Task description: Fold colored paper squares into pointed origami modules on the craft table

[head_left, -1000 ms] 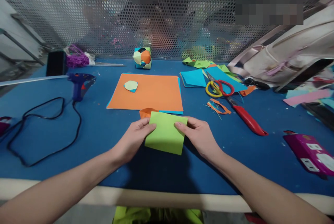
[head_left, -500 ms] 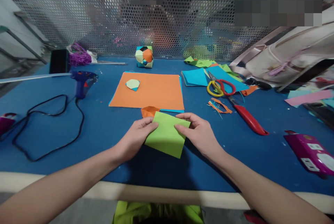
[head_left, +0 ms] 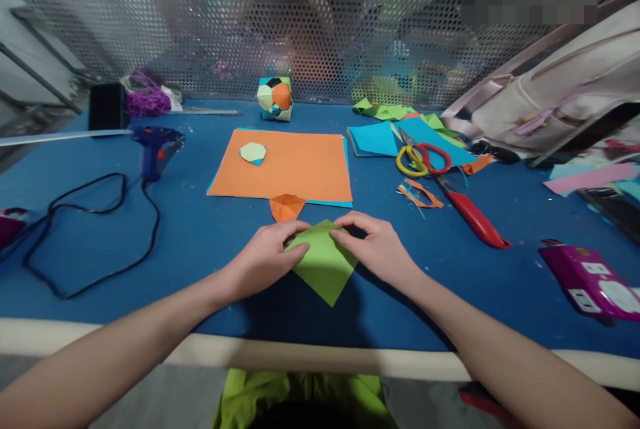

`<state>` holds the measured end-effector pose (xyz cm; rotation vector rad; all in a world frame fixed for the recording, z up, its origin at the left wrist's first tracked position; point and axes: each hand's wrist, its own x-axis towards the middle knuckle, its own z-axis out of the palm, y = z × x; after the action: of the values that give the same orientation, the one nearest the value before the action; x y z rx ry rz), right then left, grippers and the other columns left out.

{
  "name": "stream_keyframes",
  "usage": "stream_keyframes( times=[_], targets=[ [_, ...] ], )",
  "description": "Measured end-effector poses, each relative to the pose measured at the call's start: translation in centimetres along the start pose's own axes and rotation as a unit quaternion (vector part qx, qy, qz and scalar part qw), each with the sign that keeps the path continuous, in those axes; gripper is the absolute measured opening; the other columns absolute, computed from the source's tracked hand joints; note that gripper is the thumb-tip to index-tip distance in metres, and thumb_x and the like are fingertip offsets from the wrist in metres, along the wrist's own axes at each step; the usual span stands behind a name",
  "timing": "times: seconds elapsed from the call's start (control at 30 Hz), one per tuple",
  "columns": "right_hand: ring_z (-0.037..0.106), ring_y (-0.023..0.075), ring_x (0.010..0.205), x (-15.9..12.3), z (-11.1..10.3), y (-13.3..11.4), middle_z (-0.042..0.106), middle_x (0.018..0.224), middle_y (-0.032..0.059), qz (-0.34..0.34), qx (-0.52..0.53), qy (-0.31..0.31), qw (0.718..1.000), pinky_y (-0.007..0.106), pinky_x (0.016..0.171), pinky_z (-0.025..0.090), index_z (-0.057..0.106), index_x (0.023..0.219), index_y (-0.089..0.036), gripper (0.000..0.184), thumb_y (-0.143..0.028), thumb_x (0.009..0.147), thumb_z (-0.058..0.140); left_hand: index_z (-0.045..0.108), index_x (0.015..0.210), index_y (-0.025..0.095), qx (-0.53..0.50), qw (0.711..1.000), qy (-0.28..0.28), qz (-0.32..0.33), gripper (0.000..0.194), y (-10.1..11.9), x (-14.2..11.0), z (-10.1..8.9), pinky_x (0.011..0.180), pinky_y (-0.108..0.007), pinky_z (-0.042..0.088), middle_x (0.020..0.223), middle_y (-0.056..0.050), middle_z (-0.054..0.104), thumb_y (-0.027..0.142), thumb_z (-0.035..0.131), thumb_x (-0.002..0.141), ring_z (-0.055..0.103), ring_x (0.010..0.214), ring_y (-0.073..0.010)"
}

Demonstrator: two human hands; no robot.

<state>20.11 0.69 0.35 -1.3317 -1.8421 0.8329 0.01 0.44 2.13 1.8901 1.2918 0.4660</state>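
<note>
A green square of paper is turned like a diamond, one corner pointing toward me. My left hand grips its left side, thumb on top and fingers beneath. On the right side, my right hand pinches the sheet near its far corner. Just beyond my hands lies a small folded orange paper piece. It touches the near edge of a large orange sheet, which has blue paper under it. A small pale green and blue folded piece rests on that sheet.
A folded paper ball stands by the perforated metal panel. To the left are a blue glue gun, its cord and purple string. At right lie scissors, a red-handled cutter, blue paper and a purple power strip.
The green paper has been rotated so a corner now points straight at me. Both hands stay on it, the left slightly lower. The view has shifted a little.
</note>
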Motion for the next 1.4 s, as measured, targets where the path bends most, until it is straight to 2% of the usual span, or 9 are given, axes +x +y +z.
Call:
stream_keyframes(
  times=[0.13, 0.27, 0.43, 0.57, 0.7, 0.8, 0.87, 1.17, 1.4],
  targets=[
    [0.058, 0.0151, 0.068, 0.2, -0.5, 0.6, 0.064, 0.071, -0.0003, 0.01, -0.042, 0.006, 0.999, 0.03, 0.067, 0.043, 0.06, 0.073, -0.02, 0.004, -0.022, 0.075, 0.057, 0.057, 0.114, 0.018, 0.051, 0.999, 0.006, -0.004, 0.037, -0.4, 0.0, -0.6, 0.06, -0.023, 0.041, 0.083, 0.0, 0.063, 0.016, 0.049, 0.077, 0.053, 0.062, -0.0106],
    [0.057, 0.0156, 0.074, 0.0, -0.6, 0.7, 0.063, 0.076, 0.0006, -0.015, -0.045, -0.014, 0.999, 0.03, 0.071, 0.043, 0.057, 0.073, -0.02, 0.005, -0.016, 0.074, 0.053, 0.057, 0.113, 0.018, 0.055, 0.998, -0.003, -0.001, 0.036, -0.5, -0.2, -0.8, 0.061, -0.023, 0.041, 0.083, 0.0, 0.063, 0.017, 0.049, 0.077, 0.054, 0.065, -0.0108],
    [0.058, 0.0161, 0.079, -0.1, -0.7, 0.6, 0.065, 0.085, 0.002, -0.02, -0.039, -0.037, 0.998, 0.031, 0.074, 0.043, 0.06, 0.088, -0.02, 0.016, -0.016, 0.074, 0.055, 0.057, 0.112, 0.02, 0.087, 0.996, -0.032, 0.006, 0.033, -0.4, -0.3, -0.8, 0.061, -0.024, 0.04, 0.081, 0.0, 0.063, 0.019, 0.049, 0.079, 0.055, 0.069, -0.0123],
    [0.058, 0.0168, 0.079, -0.3, -0.9, 0.8, 0.066, 0.081, 0.0026, -0.076, -0.039, -0.062, 0.994, 0.033, 0.075, 0.043, 0.06, 0.078, -0.019, 0.007, -0.015, 0.077, 0.054, 0.056, 0.109, 0.019, 0.119, 0.992, -0.034, 0.022, 0.032, -0.4, -0.4, -0.7, 0.061, -0.023, 0.039, 0.078, 0.001, 0.061, 0.015, 0.046, 0.079, 0.054, 0.068, -0.0119],
    [0.06, 0.0177, 0.084, -1.0, -1.1, 1.1, 0.068, 0.087, 0.0041, -0.2, -0.078, -0.084, 0.973, 0.035, 0.077, 0.042, 0.058, 0.081, -0.019, 0.017, -0.006, 0.078, 0.048, 0.058, 0.103, 0.018, 0.151, 0.987, -0.031, 0.042, 0.027, -0.6, -0.4, -0.8, 0.062, -0.023, 0.039, 0.077, 0.001, 0.061, 0.013, 0.044, 0.08, 0.054, 0.067, -0.0121],
    [0.061, 0.0185, 0.088, -1.8, -1.2, 1.1, 0.068, 0.092, 0.0062, -0.273, -0.113, -0.098, 0.95, 0.035, 0.076, 0.043, 0.057, 0.087, -0.018, 0.023, -0.002, 0.078, 0.044, 0.061, 0.086, 0.017, 0.179, 0.98, -0.042, 0.082, 0.018, -0.9, -0.4, -1.0, 0.063, -0.023, 0.038, 0.076, -0.001, 0.06, 0.013, 0.044, 0.081, 0.053, 0.069, -0.0126],
    [0.061, 0.0188, 0.09, -2.3, -1.2, 1.1, 0.068, 0.095, 0.0075, -0.306, -0.134, -0.094, 0.938, 0.035, 0.076, 0.044, 0.056, 0.09, -0.018, 0.025, -0.002, 0.079, 0.041, 0.06, 0.076, 0.017, 0.189, 0.975, -0.05, 0.101, 0.018, -1.1, -0.3, -1.1, 0.062, -0.023, 0.037, 0.074, -0.001, 0.059, 0.012, 0.044, 0.081, 0.053, 0.068, -0.0124],
    [0.061, 0.0214, 0.091, -3.6, -0.9, 0.7, 0.069, 0.096, 0.0113, -0.378, -0.228, -0.071, 0.894, 0.037, 0.075, 0.046, 0.059, 0.093, -0.014, 0.018, -0.008, 0.086, 0.043, 0.061, 0.078, 0.015, 0.229, 0.962, -0.093, 0.12, 0.021, -1.3, -0.4, -1.7, 0.067, -0.025, 0.038, 0.078, -0.003, 0.058, 0.011, 0.041, 0.083, 0.053, 0.075, -0.0146],
    [0.059, 0.0198, 0.096, -4.0, -0.7, 1.1, 0.069, 0.101, 0.0104, -0.402, -0.27, -0.077, 0.872, 0.036, 0.076, 0.045, 0.064, 0.096, -0.014, 0.022, -0.012, 0.091, 0.042, 0.061, 0.076, 0.015, 0.233, 0.959, -0.11, 0.12, 0.023, -1.2, -0.4, -2.1, 0.067, -0.025, 0.039, 0.078, -0.004, 0.056, 0.011, 0.039, 0.084, 0.052, 0.075, -0.0144]
  ],
)
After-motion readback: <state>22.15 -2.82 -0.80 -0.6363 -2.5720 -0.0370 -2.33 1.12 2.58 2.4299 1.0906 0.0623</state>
